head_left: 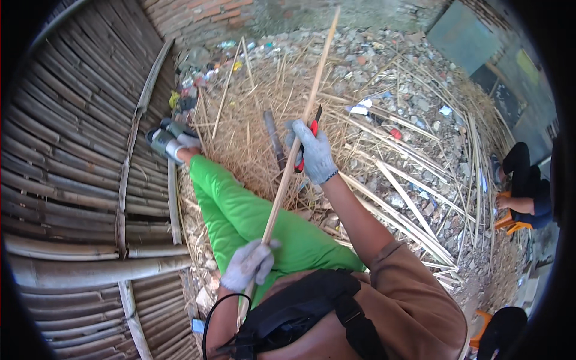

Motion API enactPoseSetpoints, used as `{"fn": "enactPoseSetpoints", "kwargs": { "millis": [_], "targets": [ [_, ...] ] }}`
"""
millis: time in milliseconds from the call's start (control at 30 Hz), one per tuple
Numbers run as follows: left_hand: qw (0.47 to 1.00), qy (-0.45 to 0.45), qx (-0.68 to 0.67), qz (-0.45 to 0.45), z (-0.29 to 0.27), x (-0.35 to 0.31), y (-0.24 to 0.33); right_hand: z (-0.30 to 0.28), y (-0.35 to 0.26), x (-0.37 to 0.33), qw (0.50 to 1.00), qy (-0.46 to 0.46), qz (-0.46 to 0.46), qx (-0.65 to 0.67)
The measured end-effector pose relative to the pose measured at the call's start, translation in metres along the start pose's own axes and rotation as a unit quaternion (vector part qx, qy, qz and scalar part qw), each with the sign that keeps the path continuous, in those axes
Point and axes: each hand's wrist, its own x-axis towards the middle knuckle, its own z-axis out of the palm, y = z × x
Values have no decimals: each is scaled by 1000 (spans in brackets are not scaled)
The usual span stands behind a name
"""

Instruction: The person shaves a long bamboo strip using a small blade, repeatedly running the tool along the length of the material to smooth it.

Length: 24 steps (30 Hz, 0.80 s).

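Observation:
A long, pale bamboo strip (281, 201) slants up across my lap, its far end rising toward the brick wall. My left hand (248, 264), in a grey-white knit glove, is closed around its lower part. Farther up, my gloved right hand (316, 153) grips a red utility knife (314, 127) with a dark blade pointing upward. The fingers of that hand also lie against the strip, with the knife right beside it. Whether the blade touches the bamboo, I cannot tell. Below the strip are my legs in green trousers (240, 201), stretched out to the far left.
A bamboo slat wall (72, 162) runs along the left. Shavings (240, 150), rubble and several cut strips (408, 198) cover the ground. A short dark stick (274, 135) lies beyond my legs. At right, a person (522, 186) sits on an orange stool; another dark-clothed person (504, 333) is partly visible lower down.

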Motion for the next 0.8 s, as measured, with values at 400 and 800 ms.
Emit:
{"fn": "enactPoseSetpoints", "kwargs": {
  "millis": [400,800],
  "targets": [
    [833,294,467,38,-92,-102,-114,-65,36,48,969,230,-82,-23],
    [767,244,587,88,-92,-102,-175,-167,-32,122,961,242,-95,98]
  ]
}}
